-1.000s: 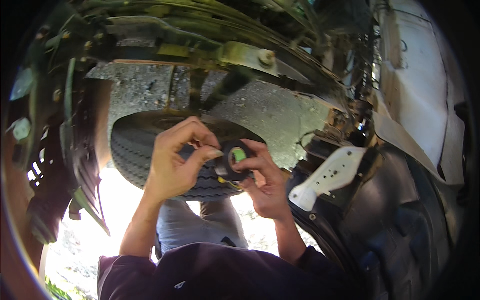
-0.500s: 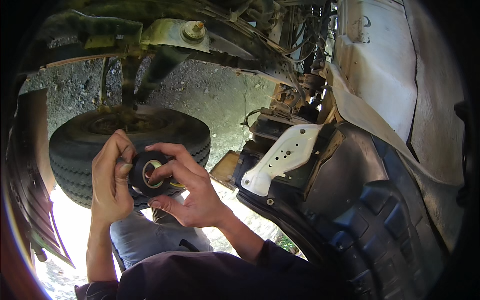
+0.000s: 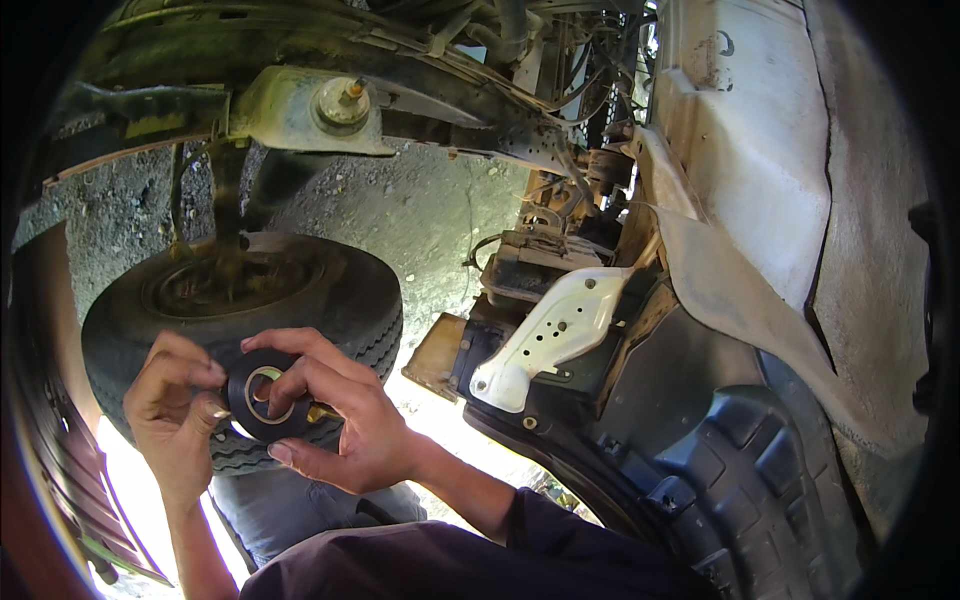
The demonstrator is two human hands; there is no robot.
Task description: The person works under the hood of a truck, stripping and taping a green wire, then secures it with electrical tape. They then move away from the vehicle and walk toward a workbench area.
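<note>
A roll of black tape (image 3: 243,397) with a pale inner core hangs in front of me, over the tyre's near edge. My right hand (image 3: 350,420) grips it, with a finger through the core and the thumb below the rim. Close at the roll's left side is my left hand (image 3: 172,415), its thumb and fingertips drawn together near the tape's edge. Whether a strip of tape lies between those fingertips is too small to make out. Something yellow (image 3: 322,411) shows behind my right fingers.
A vehicle tyre (image 3: 130,310) lies beyond my hands, below a dirty frame rail with a large bolt (image 3: 343,103). On the right are a white perforated bracket (image 3: 550,335), a black plastic liner (image 3: 740,450) and a pale body panel (image 3: 755,150). Gravelly ground (image 3: 420,210) shows between.
Both hands and the tape roll have moved down and left in the picture. My left fingers have shifted along the roll's left edge. The view has tilted slightly, so the tyre and frame sit lower.
</note>
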